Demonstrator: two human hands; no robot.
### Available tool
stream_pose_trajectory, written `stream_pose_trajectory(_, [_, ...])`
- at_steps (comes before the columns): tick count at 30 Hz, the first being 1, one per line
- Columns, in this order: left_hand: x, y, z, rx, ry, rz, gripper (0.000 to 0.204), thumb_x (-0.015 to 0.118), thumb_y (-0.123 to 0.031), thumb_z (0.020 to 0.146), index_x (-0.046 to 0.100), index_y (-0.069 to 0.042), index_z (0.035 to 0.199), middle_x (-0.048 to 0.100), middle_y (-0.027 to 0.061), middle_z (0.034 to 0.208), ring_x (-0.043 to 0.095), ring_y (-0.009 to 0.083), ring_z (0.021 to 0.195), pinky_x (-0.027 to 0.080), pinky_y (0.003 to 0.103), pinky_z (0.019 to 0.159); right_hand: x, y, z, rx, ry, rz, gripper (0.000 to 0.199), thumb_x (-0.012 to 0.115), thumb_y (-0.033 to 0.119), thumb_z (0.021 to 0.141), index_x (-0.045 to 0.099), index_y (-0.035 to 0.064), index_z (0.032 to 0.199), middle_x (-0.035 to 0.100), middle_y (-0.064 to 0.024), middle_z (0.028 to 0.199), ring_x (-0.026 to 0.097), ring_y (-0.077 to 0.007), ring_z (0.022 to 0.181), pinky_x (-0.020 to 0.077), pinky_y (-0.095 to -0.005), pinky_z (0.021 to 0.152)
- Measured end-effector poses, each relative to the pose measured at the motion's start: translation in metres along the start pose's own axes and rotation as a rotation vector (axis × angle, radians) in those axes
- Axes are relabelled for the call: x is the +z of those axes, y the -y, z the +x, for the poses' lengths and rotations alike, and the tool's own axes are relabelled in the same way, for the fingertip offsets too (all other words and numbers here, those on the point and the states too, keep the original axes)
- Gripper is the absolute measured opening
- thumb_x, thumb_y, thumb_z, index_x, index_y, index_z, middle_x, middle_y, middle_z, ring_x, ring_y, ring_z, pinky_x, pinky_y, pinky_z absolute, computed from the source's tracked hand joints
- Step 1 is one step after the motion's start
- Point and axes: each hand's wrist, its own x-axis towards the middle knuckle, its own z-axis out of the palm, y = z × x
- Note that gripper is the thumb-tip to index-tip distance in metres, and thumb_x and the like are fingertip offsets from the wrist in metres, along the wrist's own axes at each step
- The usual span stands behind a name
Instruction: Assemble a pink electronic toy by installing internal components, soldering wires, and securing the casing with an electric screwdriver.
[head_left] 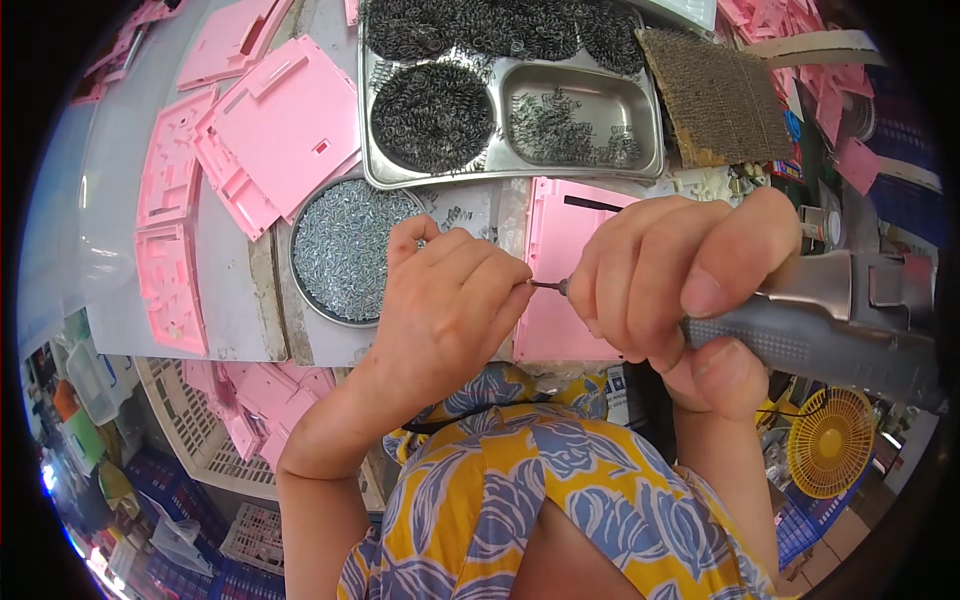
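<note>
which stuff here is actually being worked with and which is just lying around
In use:
- left hand, pinching something small at the driver's bit
- right hand, gripping the grey power screwdriver
- pink plastic panel under the hands
- round dish of screws

Lying about:
- steel tray of springs
- stacked pink panels
- cardboard piece
- yellow fan

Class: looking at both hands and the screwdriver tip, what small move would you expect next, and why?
Probably lowering the bit onto the pink plastic panel. The left hand pinches something small, likely a screw, at the tip of the grey power screwdriver gripped by the right hand, directly above that panel.
</note>
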Motion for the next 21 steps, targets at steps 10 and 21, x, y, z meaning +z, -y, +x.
stream_pose_trajectory(10, [-0.006,-0.003,0.009,0.08,0.07,0.091,0.017,0.075,-0.01,0.073,0.061,-0.012,0.08,0.056,0.0001,0.075,0.055,0.0199,0.072,0.038,0.043,0.086,0.006,0.001,-0.002,0.0,-0.068,0.057,0.031,0.073,0.028,0.092,0.047,0.0153,0.102,0.052,0.0023,0.059,0.048,-0.0122,0.046,0.0421,-0.03,0.047])
stream_pose_trajectory(21, [-0.011,0.011,-0.006,-0.187,0.042,-0.059,0.014,0.076,-0.007,0.081,0.063,-0.008,0.087,0.068,0.0044,0.093,0.061,0.0244,0.083,0.045,0.042,0.083,-0.033,0.003,0.003,-0.094,0.034,-0.067,0.026,0.059,0.028,0.096,0.049,0.0137,0.114,0.047,0.0034,0.06,0.043,-0.0121,0.051,0.0388,-0.0306,0.051])
